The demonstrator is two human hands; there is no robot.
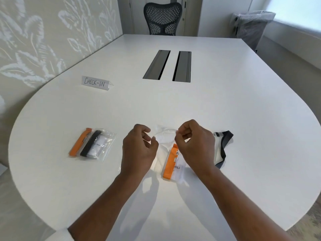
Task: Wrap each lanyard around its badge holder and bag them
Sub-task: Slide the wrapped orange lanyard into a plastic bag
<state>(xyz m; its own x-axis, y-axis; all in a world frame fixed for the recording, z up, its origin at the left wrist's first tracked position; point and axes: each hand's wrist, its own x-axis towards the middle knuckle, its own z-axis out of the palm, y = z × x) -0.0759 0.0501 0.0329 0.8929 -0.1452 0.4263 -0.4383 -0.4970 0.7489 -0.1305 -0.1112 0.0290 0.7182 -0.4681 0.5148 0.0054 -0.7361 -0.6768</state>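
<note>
Tabletop [225, 105], white, wide. Far side: chair [163, 18], CHECK-IN sign [95, 82].

Left of centre, a filled bag [93, 146], two wrapped badges inside. Right, a dark lanyard [224, 146] lying loose, not yet wrapped.

Centre: clear bag [164, 136], orange-wrapped badge [171, 162] at its near end. Left hand [139, 148] and right hand [194, 145] each pinch the bag's mouth, fingers curled on the film.

Film likely thin, limp, slippery; best held at the rim. Badge light, stiffish.

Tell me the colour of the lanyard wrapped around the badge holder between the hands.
Orange lanyard, shown best in the head view, the only one.
</note>
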